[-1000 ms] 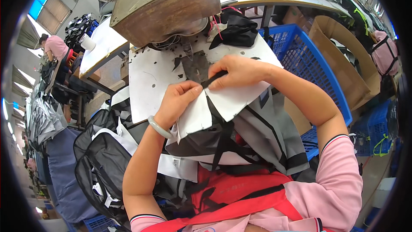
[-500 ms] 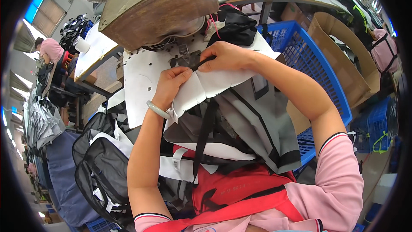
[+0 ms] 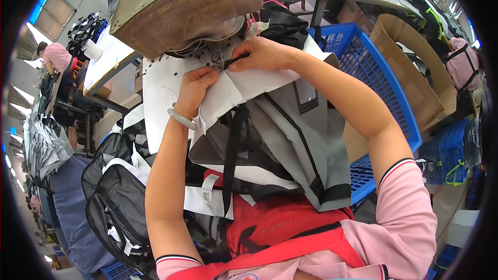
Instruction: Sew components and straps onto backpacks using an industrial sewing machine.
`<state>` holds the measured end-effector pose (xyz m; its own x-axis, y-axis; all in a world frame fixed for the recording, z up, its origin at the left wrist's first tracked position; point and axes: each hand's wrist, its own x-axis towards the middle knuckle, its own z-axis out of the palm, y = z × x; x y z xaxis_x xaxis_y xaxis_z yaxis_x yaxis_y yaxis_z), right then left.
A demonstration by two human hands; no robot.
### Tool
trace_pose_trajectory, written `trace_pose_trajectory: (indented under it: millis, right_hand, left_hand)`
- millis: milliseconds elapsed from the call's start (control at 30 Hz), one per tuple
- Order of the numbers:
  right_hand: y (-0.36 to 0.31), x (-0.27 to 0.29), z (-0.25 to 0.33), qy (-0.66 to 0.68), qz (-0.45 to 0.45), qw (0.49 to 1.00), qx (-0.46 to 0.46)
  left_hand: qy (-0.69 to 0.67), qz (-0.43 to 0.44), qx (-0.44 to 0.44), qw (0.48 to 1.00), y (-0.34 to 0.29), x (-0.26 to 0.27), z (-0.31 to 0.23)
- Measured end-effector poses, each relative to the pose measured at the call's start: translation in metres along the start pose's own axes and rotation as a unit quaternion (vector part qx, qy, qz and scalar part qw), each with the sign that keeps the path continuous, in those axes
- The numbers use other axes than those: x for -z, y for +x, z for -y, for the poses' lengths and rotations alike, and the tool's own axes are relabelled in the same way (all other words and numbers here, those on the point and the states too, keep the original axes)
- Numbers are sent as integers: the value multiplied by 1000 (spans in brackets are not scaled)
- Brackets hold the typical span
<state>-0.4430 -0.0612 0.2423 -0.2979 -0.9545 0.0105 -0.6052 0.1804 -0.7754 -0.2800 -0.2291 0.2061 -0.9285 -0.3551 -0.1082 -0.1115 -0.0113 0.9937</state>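
My left hand (image 3: 196, 89), with a pale bangle at its wrist, is closed on the edge of a grey fabric bag piece (image 3: 332, 161), whose white backing faces up. Between the thumb and fingers of my right hand (image 3: 262, 54) is a short black strip (image 3: 237, 61) at the same edge. Both hands are close together beside the working point of a rusty brown machine (image 3: 192, 15), where a small clear guard (image 3: 216, 56) shows. The bag piece hangs from the white worktable (image 3: 161, 101) toward my lap, with a black strap (image 3: 236, 150) dangling from it.
A blue plastic crate (image 3: 386, 85) and an open cardboard box (image 3: 441, 72) stand at the right. Black mesh bag parts (image 3: 122, 202) pile up at the left. A red apron (image 3: 290, 228) covers my lap. Far left, another person (image 3: 56, 57) sits at a table.
Both hands have moved a little forward and left, carrying the fabric edge and black strip closer to the machine's working point. The whole view has shifted slightly.
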Motion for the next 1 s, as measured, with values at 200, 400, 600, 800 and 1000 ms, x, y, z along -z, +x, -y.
trace_pose_trajectory:
  millis: [200,400,600,800,1000]
  right_hand:
    - [-4,-1,-6,-20,-27,999,4]
    - [-56,32,19,-10,-121,991,-56]
    - [-174,5,59,-36,-33,998,30]
    - [-219,-11,47,56,-88,989,-107]
    - [-287,22,17,-69,-191,979,-12]
  left_hand:
    - [-16,-20,-21,999,0,2,13]
    - [-35,-161,14,986,-33,31,-14]
    - [-68,-28,3,997,-90,-84,-20]
    - [-138,123,-60,981,-111,-175,-25]
    - [94,67,-85,990,-140,-88,17]
